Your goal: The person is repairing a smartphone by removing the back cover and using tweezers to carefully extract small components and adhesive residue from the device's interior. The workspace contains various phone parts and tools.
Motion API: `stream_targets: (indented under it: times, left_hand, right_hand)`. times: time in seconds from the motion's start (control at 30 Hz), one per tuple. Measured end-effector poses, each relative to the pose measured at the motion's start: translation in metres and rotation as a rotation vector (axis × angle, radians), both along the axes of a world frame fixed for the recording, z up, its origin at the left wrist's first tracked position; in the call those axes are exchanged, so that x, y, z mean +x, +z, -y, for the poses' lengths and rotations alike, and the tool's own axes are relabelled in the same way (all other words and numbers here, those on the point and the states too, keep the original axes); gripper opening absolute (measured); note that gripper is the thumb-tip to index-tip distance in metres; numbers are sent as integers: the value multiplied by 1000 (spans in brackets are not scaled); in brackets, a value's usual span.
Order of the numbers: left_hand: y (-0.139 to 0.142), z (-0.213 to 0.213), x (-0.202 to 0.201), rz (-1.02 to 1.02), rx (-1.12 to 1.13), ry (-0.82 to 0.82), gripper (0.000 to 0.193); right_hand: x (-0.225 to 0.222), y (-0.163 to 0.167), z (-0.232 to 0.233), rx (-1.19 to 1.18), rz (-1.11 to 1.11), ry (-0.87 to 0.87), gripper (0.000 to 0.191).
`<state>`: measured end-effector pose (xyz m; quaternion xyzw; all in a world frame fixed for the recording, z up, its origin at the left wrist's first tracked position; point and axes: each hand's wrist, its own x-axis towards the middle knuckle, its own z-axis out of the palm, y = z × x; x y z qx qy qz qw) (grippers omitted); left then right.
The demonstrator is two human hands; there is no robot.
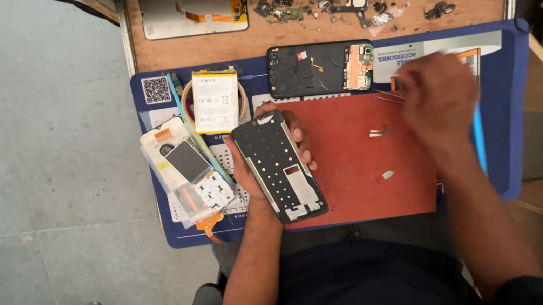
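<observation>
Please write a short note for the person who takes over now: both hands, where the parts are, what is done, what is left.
Left hand: holds the phone frame over the red mat.
Right hand: blurred, above the mat's right edge; grip cannot be told.
Parts: battery and opened phone body on the blue mat; bagged part at left.
Done: phone opened, battery out.
Left: everything else; parts lie separate.

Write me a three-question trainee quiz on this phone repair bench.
1. True or false: the left hand holds a phone frame.
2. Which lies on the blue mat beside the roll of tape? A) the battery B) a hammer C) a cup
3. What colour is the pad under the blurred right hand?

Key: 1 true; 2 A; 3 red.
</observation>
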<state>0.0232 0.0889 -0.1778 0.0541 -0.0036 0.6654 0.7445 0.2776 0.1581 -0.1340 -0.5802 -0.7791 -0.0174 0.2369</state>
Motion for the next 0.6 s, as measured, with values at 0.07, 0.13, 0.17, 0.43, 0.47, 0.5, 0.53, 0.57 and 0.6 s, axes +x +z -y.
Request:
stream_targets:
  times: [0.07, 0.13, 0.17, 0.43, 0.47, 0.5, 0.53, 0.57, 0.6]
  left_hand:
    - [0, -2, -1, 0, 5, -7, 80]
    - [0, -4, -2, 0, 11, -9, 80]
    - [-1, -4, -2, 7, 11, -9, 80]
    - [-6, -6, -3, 30, -10, -32, 78]
    - [-6, -6, -3, 32, -11, -33, 78]
    - [-6, -6, -3, 35, -13, -34, 78]
    - [-6, -6, -2, 39, -13, -37, 78]
    - [-6, -6, -2, 22, -22, -42, 79]
    - [-5, -5, -2, 5, -32, -46, 80]
  right_hand:
    - [9, 12, -2, -8, -48, -39, 14]
    - [10, 26, 0, 51, 24, -39, 17]
    - [6, 30, 4, 113, 120, -20, 21]
    - [-21, 31, 47, -178, -13, 78, 17]
    - [-20, 29, 51, -200, -17, 64, 18]
    - [-18, 27, 53, -222, -21, 49, 19]
    - [-17, 25, 54, -229, -24, 55, 18]
    - [-15, 24, 53, -234, -27, 59, 18]
    - [-14, 23, 53, -240, -30, 63, 17]
